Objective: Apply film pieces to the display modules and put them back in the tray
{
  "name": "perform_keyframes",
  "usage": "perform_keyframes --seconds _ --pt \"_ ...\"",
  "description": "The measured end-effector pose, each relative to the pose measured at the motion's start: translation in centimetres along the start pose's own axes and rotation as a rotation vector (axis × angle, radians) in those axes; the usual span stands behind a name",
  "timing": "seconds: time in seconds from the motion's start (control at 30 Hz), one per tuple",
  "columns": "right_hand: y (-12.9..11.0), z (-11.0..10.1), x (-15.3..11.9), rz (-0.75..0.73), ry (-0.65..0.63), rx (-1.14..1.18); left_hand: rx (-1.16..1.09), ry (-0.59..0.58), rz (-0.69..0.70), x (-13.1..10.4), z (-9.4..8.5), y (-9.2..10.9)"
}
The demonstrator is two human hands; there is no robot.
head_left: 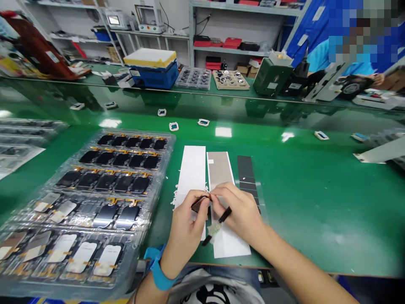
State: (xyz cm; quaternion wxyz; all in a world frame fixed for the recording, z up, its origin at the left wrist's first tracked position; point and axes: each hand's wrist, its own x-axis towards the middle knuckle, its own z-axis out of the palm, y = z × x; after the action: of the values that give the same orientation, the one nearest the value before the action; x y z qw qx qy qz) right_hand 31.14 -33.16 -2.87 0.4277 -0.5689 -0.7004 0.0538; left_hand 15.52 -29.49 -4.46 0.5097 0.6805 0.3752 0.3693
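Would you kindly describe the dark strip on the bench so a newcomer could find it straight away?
Start at the green bench and find the clear tray of small screens on the left. Right of it, three strips lie side by side above the hands. The dark strip is the rightmost, narrowest and only black one, beside the grey-topped strip.

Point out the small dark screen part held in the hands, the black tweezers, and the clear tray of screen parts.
small dark screen part [198, 203], head view, on its dark face beside the left thumb.
black tweezers [225, 216], head view, on the upper shaft below the right hand's fingers.
clear tray of screen parts [95, 198], head view, on a plastic divider mid-tray.
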Motion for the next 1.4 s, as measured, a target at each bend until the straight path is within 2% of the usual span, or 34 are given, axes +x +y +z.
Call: perform_keyframes --seconds 0.1,0.27,0.47,0.6,0.77,0.83,1.03,1.27,1.33,1.4 --pt "0.6 -0.6 1.2 0.16 -0.024 0.082 -0.19 -0.018 -0.048 -0.3 -0.1 0.0" --pt "2.1 0.1 3.2 0.39 -0.19 0.288 -0.394 -0.051 -0.109 -0.8 -0.3 0.0" --pt "1.4 0.9 3.0 0.528 -0.394 0.673 -0.353 -0.022 -0.112 -0.7 -0.5 0.1" --pt "1.0 0.5 2.6 0.585 -0.459 0.855 -0.266 -0.016 -0.105 -0.6 -0.5 0.2" --pt "0.8 0.4 2.5 0.628 -0.49 0.958 -0.264 -0.047 -0.157 -0.9 -0.6 0.0" --pt "0.6 0.4 2.4 0.635 -0.485 0.941 -0.302 -0.06 -0.175 -1.1 -0.7 -0.1" --pt "-0.2 0.4 1.9 0.54 -0.284 0.739 -0.381 -0.1 -0.199 -1.3 -0.5 -0.5" --pt "0.0 0.3 1.7 0.502 -0.281 0.666 -0.302 -0.11 -0.147 -1.0 -0.4 -0.4" --pt "0.1 -0.4 1.8 0.475 -0.264 0.629 -0.278 -0.116 -0.151 -1.0 -0.5 -0.4" --pt "0.2 -1.3 1.6 0.417 -0.193 0.559 -0.243 -0.129 -0.156 -1.0 -0.5 -0.4"
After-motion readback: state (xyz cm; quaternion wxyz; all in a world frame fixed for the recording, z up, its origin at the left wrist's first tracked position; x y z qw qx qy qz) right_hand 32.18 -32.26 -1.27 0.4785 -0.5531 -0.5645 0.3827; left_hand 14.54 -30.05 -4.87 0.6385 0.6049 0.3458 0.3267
